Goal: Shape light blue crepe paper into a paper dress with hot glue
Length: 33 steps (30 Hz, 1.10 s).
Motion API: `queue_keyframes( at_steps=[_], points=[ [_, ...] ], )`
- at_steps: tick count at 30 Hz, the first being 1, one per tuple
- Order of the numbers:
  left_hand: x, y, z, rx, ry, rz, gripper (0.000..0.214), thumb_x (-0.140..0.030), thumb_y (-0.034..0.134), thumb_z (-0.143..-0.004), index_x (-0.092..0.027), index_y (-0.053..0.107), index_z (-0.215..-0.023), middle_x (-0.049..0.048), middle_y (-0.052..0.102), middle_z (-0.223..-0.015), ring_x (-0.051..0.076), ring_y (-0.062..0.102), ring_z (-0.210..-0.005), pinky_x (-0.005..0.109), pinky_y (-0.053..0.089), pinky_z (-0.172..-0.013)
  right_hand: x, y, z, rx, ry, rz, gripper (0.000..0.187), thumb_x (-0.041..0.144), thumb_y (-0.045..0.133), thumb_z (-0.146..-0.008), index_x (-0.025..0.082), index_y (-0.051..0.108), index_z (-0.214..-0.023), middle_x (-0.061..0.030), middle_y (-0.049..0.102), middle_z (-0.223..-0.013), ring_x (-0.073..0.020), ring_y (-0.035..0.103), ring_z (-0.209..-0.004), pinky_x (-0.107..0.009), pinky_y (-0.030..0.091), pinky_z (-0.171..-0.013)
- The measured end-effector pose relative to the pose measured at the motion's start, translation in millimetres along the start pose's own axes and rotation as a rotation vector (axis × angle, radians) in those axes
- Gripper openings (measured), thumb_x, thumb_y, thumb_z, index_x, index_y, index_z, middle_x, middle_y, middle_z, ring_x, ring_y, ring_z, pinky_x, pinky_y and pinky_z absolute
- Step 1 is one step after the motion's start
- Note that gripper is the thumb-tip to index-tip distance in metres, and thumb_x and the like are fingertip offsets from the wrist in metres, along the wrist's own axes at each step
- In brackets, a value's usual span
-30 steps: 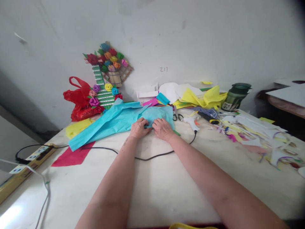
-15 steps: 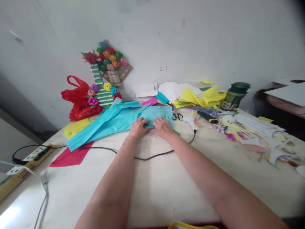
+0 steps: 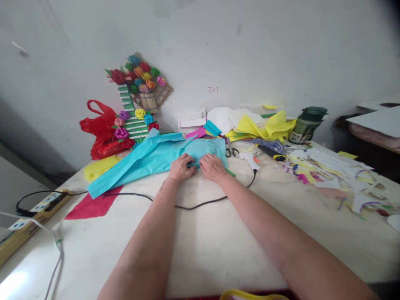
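Observation:
A large sheet of light blue crepe paper (image 3: 150,156) lies creased across the middle of the table. At its near right edge my left hand (image 3: 182,167) is closed with the fingers curled on the paper. Just to the right my right hand (image 3: 213,167) pinches the same edge, a small gap between the two hands. A narrow rolled or folded strip of blue shows between the fingertips. Most of the fingertips are hidden behind the backs of the hands. Black-handled scissors (image 3: 232,152) and a white glue gun (image 3: 249,160) lie right of the paper.
A black cord (image 3: 193,208) crosses the table in front of the hands, near a power strip (image 3: 34,212). Paper scraps (image 3: 325,179) litter the right side. At the back stand a green bottle (image 3: 308,125), yellow paper (image 3: 268,127), a red bag (image 3: 101,129) and paper-flower crafts (image 3: 137,112).
Both hands stay at the paper's near edge. The fingers have shifted slightly, and the blue edge between them now looks more bunched. The view has moved a little.

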<state>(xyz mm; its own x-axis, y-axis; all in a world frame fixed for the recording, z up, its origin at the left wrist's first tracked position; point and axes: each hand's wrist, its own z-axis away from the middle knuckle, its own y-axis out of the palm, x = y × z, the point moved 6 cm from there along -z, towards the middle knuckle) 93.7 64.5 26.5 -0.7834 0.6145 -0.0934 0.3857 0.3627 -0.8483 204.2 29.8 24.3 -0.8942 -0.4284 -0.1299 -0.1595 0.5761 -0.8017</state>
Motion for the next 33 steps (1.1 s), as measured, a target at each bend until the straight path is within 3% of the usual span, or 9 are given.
queue_keyframes(
  at_steps=[6, 10, 22, 26, 29, 33],
  points=[
    [-4, -3.9, -2, -0.051, 0.032, -0.028, 0.02, -0.035, 0.056, -0.071, -0.02, 0.057, -0.084, 0.0032, 0.055, -0.087, 0.019, 0.052, -0.087, 0.027, 0.041, -0.066, -7, 5, -4, -0.027, 0.064, 0.008, 0.02, 0.022, 0.038, -0.087, 0.016, 0.056, -0.082, -0.007, 0.058, -0.082, -0.0212, 0.045, -0.083, -0.032, 0.029, -0.069],
    [-3, -1.7, -3, -0.06, -0.01, -0.011, 0.024, -0.043, 0.049, -0.077, -0.021, 0.057, -0.082, 0.0033, 0.055, -0.085, 0.017, 0.052, -0.084, 0.026, 0.04, -0.063, -10, 5, -4, -0.047, 0.078, -0.017, 0.02, 0.025, 0.039, -0.087, 0.016, 0.057, -0.082, -0.0066, 0.058, -0.083, -0.0206, 0.045, -0.082, -0.032, 0.029, -0.07],
    [5, 1.1, -5, -0.103, -0.066, 0.022, 0.027, -0.048, 0.052, -0.075, -0.022, 0.056, -0.082, 0.0008, 0.054, -0.086, 0.014, 0.053, -0.079, 0.024, 0.037, -0.058, -19, -1, -3, -0.189, 0.115, -0.18, 0.022, 0.027, 0.043, -0.085, 0.019, 0.062, -0.08, -0.0055, 0.058, -0.08, -0.0199, 0.044, -0.08, -0.031, 0.033, -0.07],
    [7, 3.1, -5, -0.082, -0.056, 0.042, 0.027, -0.047, 0.054, -0.074, -0.022, 0.055, -0.083, 0.0007, 0.054, -0.086, 0.014, 0.053, -0.078, 0.024, 0.036, -0.058, -18, -3, -3, -0.183, 0.119, -0.229, 0.012, 0.023, 0.05, -0.079, 0.018, 0.06, -0.083, -0.0058, 0.058, -0.085, -0.0211, 0.044, -0.083, -0.032, 0.033, -0.072],
    [8, 4.7, -6, -0.054, -0.069, 0.049, 0.027, -0.046, 0.055, -0.073, -0.022, 0.056, -0.084, 0.0013, 0.054, -0.087, 0.014, 0.052, -0.079, 0.023, 0.037, -0.059, -16, -6, -2, -0.195, 0.102, -0.266, 0.019, 0.016, 0.055, -0.07, 0.017, 0.058, -0.089, -0.007, 0.057, -0.094, -0.022, 0.044, -0.088, -0.034, 0.033, -0.077],
    [8, 6.5, -6, -0.035, -0.078, 0.033, 0.025, -0.045, 0.056, -0.073, -0.022, 0.057, -0.085, 0.0016, 0.055, -0.088, 0.015, 0.053, -0.08, 0.024, 0.037, -0.06, -11, -9, 1, -0.192, 0.049, -0.284, 0.017, 0.01, 0.055, -0.064, 0.017, 0.056, -0.079, -0.0076, 0.054, -0.102, -0.0217, 0.045, -0.092, -0.035, 0.033, -0.08]
  ],
)
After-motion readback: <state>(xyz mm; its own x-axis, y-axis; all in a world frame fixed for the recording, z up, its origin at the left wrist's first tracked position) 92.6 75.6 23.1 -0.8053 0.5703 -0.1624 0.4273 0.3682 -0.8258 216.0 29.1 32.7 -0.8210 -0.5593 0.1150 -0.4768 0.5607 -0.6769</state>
